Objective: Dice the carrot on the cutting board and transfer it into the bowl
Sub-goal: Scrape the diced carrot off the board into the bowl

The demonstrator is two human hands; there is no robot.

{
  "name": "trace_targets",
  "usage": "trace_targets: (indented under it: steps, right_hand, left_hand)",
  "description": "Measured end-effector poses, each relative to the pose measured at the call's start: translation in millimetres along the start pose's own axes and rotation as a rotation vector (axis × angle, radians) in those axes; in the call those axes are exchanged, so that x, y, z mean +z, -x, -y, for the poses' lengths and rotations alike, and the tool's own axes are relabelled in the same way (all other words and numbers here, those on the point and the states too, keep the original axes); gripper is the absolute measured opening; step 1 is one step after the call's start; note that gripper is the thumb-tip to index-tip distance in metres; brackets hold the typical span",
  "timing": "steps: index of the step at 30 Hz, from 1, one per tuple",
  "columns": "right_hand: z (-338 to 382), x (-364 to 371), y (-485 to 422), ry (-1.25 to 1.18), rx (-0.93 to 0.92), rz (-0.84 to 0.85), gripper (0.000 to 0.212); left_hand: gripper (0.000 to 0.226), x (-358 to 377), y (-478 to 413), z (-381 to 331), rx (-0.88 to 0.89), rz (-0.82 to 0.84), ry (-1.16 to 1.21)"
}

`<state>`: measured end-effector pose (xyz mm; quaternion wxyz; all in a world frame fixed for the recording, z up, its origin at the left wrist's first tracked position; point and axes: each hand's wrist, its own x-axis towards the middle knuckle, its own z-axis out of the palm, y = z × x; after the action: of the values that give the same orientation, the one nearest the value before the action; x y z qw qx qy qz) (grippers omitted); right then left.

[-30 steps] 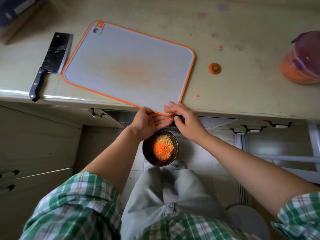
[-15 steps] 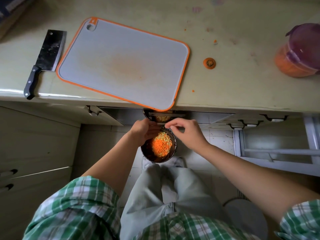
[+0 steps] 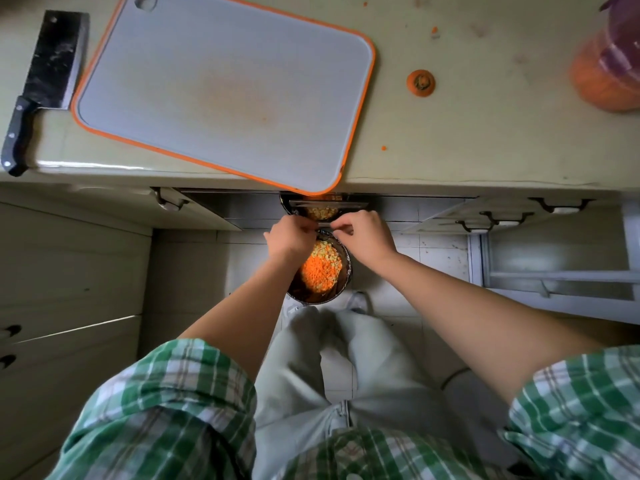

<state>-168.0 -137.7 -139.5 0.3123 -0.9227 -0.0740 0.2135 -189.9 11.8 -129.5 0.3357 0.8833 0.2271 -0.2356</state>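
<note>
Below the counter edge at frame centre, the left hand (image 3: pixel 291 237) and right hand (image 3: pixel 367 238) grip the rim of the bowl (image 3: pixel 347 276), diced carrot (image 3: pixel 320 269) heaped inside and the cutting board (image 3: pixel 225 91) at upper left bare, so the task looks essentially done.

Soft, even daylight on surface (image 3: pixel 485 140) beyond hands (image 3: pixel 292 237); thin glare streak along front edge, far left of hands. Dimmer below that edge: bowl (image 3: pixel 301 294) wall dark, in shade between hands. Strong wide-angle bending at borders. Blurred orange container (image 3: pixel 609 74) far up-right of hands.
</note>
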Motion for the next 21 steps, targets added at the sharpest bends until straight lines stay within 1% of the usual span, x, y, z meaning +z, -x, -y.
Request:
trace_targets:
  steps: [4,5,8,10,12,14,17,21]
  right_hand:
    - [6,-12,4,-0.087,-0.072,-0.024,0.016]
    - [10,-17,4,-0.102,-0.1,-0.042,0.016]
    - [25,-34,5,-0.146,-0.171,-0.082,0.017]
    - [34,-44,6,-0.146,-0.181,-0.101,0.017]
    - [42,-56,6,-0.16,-0.171,-0.127,0.018]
    - [48,-68,5,-0.208,-0.148,-0.168,0.02]
    - [54,-82,-1,-0.256,-0.109,-0.205,0.016]
    - [59,-93,-9,-0.222,-0.105,-0.264,0.012]
  left_hand:
    - [0.026,-13,8,-8,0.076,0.04,0.014]
    - [0.026,-18,10,-12,0.083,0.049,0.097]
    - [0.024,-35,19,-22,0.065,0.108,0.474]
    - [0.016,-45,23,-26,0.079,0.171,0.575]
    - [0.024,-53,26,-30,0.044,0.205,0.635]
    - [0.031,-57,27,-33,-0.018,0.185,0.691]
    - [0.03,-60,25,-37,-0.053,0.111,0.687]
    - [0.027,-61,25,-52,-0.063,0.13,0.718]
